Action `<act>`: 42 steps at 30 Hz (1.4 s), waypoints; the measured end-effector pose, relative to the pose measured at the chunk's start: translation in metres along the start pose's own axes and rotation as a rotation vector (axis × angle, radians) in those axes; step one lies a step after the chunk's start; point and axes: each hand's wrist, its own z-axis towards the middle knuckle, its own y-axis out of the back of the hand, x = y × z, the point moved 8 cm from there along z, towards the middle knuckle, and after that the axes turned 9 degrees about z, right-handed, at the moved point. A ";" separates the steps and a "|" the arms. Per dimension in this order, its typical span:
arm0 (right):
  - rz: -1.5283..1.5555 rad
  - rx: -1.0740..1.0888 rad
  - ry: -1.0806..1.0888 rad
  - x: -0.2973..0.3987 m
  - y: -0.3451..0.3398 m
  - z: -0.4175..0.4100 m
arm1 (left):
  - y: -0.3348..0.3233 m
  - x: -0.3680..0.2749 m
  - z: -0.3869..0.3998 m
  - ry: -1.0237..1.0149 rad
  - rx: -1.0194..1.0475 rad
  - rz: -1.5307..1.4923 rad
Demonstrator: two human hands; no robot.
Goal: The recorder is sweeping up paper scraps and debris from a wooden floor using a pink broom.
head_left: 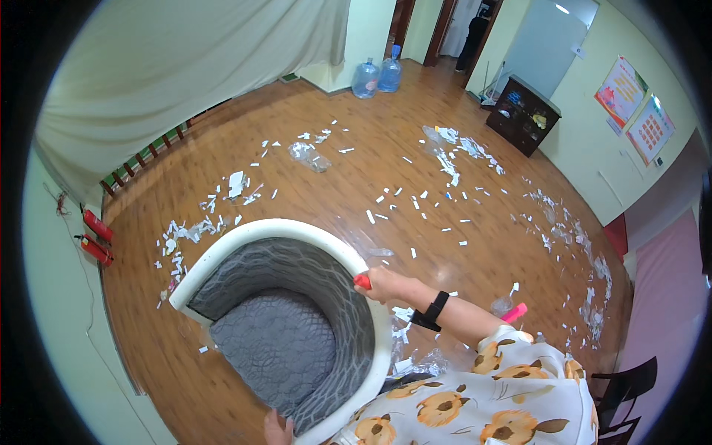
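Observation:
A round-backed tub armchair stands tilted in front of me, with a white rim (272,227) and a grey patterned seat cushion (272,345). My right hand (382,283), with a black strap on the forearm, is closed around a red handle end (362,281) at the chair's right rim. Behind that forearm a pink rod-like piece (514,313) shows; whether it belongs to the red handle is hidden. At the bottom edge my left hand (278,429) is partly cut off, its fingers against the chair's lower front; its grip is not clear.
Paper scraps (473,147) and plastic film (309,157) litter the wooden floor. Two water jugs (365,79) stand by the wall, near a dark cabinet (523,115). Fire extinguishers (94,249) are at left, a black chair (626,384) at right. A person (471,41) stands in the doorway.

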 end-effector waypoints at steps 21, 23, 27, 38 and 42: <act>-0.074 -0.259 -0.042 0.010 0.005 -0.003 | 0.308 -0.107 0.237 -0.276 -0.773 0.293; -0.055 -0.254 -0.065 0.011 0.010 -0.003 | 0.307 -0.101 0.249 -0.271 -0.751 0.289; -0.071 -0.245 -0.031 0.002 0.012 0.003 | 0.302 -0.095 0.272 -0.262 -0.653 0.261; -0.192 -0.353 0.018 -0.021 0.008 0.008 | 0.276 -0.081 0.304 -0.188 -0.404 0.182; -0.153 -0.380 -0.023 -0.029 0.010 0.011 | 0.269 -0.067 0.310 -0.182 -0.441 0.179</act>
